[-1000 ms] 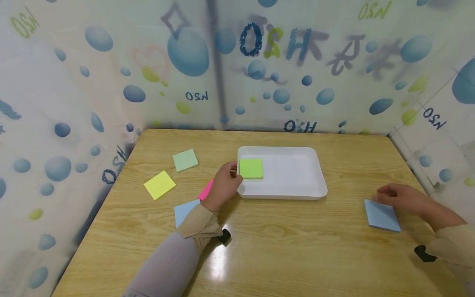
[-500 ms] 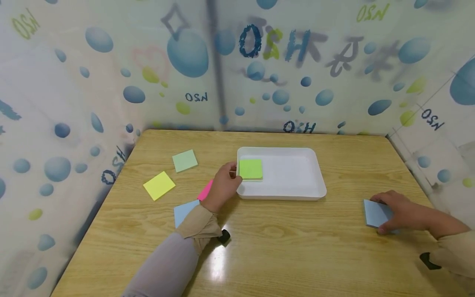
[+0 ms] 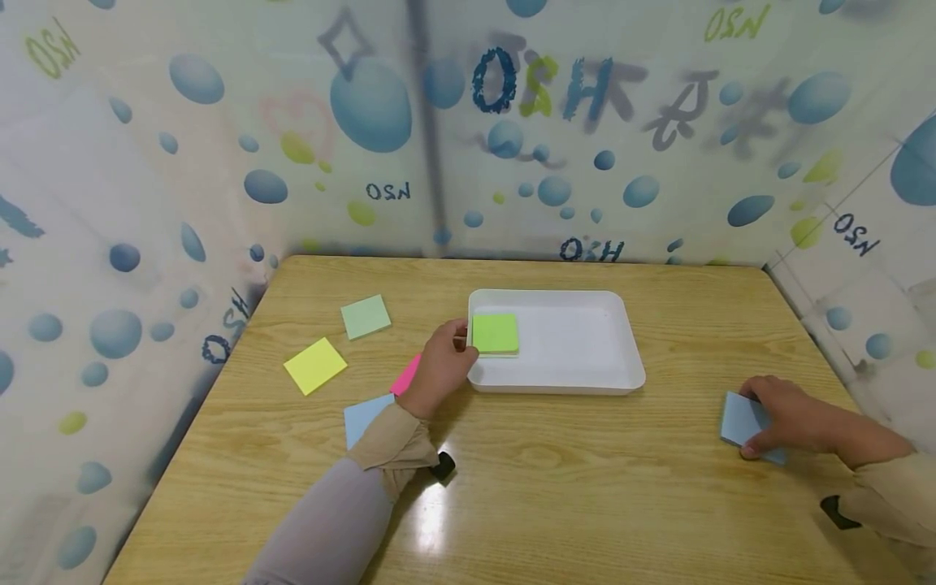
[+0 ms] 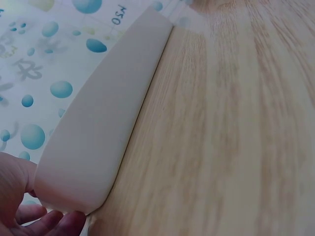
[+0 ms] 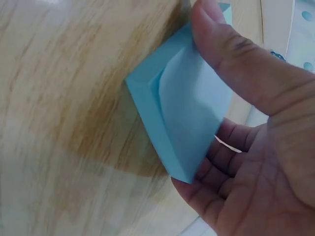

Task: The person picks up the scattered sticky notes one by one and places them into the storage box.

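Observation:
A white tray [image 3: 570,341] lies on the wooden table with a bright green sticky note pad [image 3: 495,334] inside at its left end. The left hand [image 3: 441,366] grips the tray's left edge, thumb at the rim; in the left wrist view its fingers [image 4: 69,222] curl beneath the corner of the tray [image 4: 98,123]. At the right of the table, the right hand [image 3: 793,414] pinches a blue note pad [image 3: 740,421] by opposite sides. The right wrist view has thumb and fingers around this pad [image 5: 192,108], its top sheet bulging slightly.
Left of the tray lie a pale green pad [image 3: 366,317], a yellow pad [image 3: 315,366], a pink pad [image 3: 405,375] and another blue pad [image 3: 366,416], the last two partly covered by the left hand and sleeve. A patterned wall covering stands behind the table [image 3: 585,487].
The right hand came down over the blue pad and took hold of it; the pad has since shifted and turned slightly. The left hand and tray stay in place.

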`<state>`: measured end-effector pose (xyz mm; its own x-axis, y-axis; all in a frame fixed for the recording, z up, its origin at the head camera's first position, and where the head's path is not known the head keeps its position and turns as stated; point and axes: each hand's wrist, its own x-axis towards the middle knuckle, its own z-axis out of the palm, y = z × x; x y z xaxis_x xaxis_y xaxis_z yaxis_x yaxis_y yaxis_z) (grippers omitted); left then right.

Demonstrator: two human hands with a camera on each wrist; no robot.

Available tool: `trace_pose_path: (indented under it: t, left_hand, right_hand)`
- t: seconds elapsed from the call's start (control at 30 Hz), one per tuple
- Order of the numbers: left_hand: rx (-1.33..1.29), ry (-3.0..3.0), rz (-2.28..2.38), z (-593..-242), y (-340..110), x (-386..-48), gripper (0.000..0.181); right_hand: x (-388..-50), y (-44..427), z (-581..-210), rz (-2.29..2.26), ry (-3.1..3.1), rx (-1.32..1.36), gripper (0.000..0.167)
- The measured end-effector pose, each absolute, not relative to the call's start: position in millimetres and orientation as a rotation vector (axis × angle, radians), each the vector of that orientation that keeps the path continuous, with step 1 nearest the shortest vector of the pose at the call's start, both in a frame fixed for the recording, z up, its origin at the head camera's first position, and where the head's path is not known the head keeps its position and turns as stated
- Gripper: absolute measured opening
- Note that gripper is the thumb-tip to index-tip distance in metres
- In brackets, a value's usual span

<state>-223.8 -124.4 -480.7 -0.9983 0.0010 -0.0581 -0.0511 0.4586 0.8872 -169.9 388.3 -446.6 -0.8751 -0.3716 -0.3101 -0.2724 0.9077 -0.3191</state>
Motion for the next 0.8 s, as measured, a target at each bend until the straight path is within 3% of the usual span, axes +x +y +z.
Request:
trace_pose_path:
  t: [0.43, 0.6, 0.8]
  left_hand:
    - [-0.044, 2.633, 1.621, -481, -125, -224, 0.053]
    - [-0.042, 2.630, 1.628, -481, -124, -224, 0.051]
    - [-0.045, 2.634, 1.621, -481, -124, -224, 0.052]
  right_hand:
    - [-172, 387, -445, -0.435, 2.697, -0.385, 0.084]
    - [-174, 386, -440, -0.420, 2.688, -0.382, 0.071]
    - [-174, 386, -435, -0.353, 2.741, -0.463, 0.041]
